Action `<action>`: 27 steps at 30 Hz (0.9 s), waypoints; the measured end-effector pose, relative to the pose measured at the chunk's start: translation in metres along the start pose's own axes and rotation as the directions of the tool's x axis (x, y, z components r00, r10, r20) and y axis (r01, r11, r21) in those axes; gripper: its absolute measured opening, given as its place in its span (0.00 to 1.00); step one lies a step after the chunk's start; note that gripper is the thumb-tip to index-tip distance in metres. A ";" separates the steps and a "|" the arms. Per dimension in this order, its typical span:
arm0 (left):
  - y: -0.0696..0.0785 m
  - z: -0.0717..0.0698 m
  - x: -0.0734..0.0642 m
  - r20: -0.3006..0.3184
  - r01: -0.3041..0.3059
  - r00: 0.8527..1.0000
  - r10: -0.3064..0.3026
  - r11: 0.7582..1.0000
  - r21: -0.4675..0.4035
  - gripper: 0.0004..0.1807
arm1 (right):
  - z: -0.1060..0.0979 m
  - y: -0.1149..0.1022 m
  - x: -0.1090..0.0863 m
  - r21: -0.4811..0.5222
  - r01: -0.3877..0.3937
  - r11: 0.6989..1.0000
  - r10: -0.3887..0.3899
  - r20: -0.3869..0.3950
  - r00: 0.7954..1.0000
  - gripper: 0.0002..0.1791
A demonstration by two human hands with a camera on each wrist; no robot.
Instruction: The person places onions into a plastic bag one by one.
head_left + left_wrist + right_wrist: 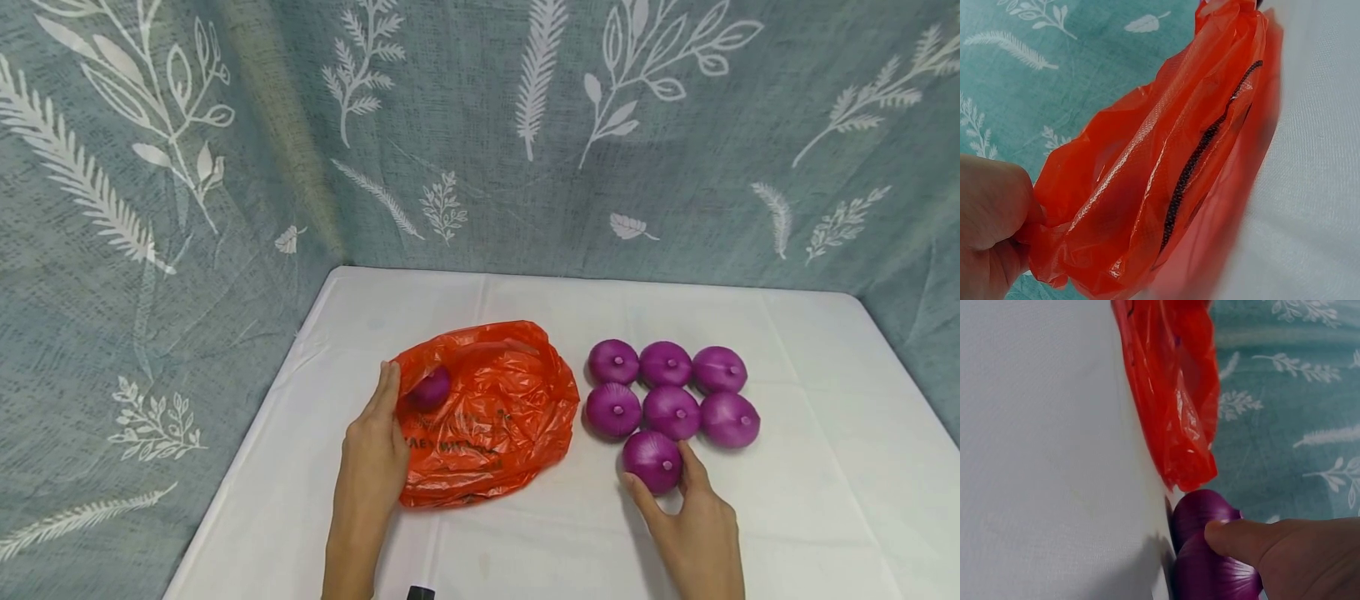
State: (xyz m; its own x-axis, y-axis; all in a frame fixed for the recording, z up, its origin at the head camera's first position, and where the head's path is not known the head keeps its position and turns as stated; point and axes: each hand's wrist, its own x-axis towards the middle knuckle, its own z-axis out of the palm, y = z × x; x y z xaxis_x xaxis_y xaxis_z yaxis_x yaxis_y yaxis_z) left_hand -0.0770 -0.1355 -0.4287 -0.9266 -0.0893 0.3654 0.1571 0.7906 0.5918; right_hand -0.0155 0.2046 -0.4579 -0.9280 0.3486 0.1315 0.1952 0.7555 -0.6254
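A red plastic bag [517, 433] with dark print lies on the table, its mouth spread. My left hand [377, 454] grips the bag's left edge; in the left wrist view the thumb and fingers [997, 219] pinch the crumpled film. One purple onion [431, 388] shows inside the bag near that hand. At the front of the onion group, my right hand [693, 521] holds another purple onion [651, 461] between thumb and fingers. In the right wrist view, the thumb lies across this onion [1213, 572].
Several more purple onions [667, 364] sit in two close rows right of the bag. White cloth [817, 500] covers the table, and a patterned blue-green curtain [480, 208] hangs behind it and at the sides. A small black object [421, 592] shows at the bottom edge.
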 end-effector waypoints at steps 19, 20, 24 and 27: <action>-0.001 0.000 0.000 -0.001 0.000 1.000 0.000 1.000 -0.015 0.37 | -0.013 -0.011 0.001 0.004 0.145 0.989 -0.145 -0.059 0.988 0.44; -0.001 0.000 -0.001 0.000 0.001 1.000 -0.001 1.000 -0.016 0.37 | -0.013 -0.013 0.001 0.001 0.145 0.989 -0.145 -0.057 0.988 0.44; -0.001 0.000 -0.001 -0.001 0.002 1.000 -0.002 1.000 -0.017 0.37 | -0.014 -0.020 0.004 0.000 0.159 0.987 -0.159 -0.050 0.986 0.45; -0.001 0.001 0.000 -0.006 -0.001 1.000 0.001 1.000 -0.019 0.37 | -0.015 -0.027 0.009 0.009 0.192 0.981 -0.191 -0.058 0.980 0.45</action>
State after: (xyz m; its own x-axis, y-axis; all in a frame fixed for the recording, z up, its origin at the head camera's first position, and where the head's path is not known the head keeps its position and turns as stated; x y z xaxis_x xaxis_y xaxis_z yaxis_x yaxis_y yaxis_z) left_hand -0.0769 -0.1356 -0.4298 -0.9243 -0.0920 0.3705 0.1650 0.7788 0.6052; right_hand -0.0242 0.1956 -0.4285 -0.9281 0.2296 0.2932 0.0107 0.8033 -0.5955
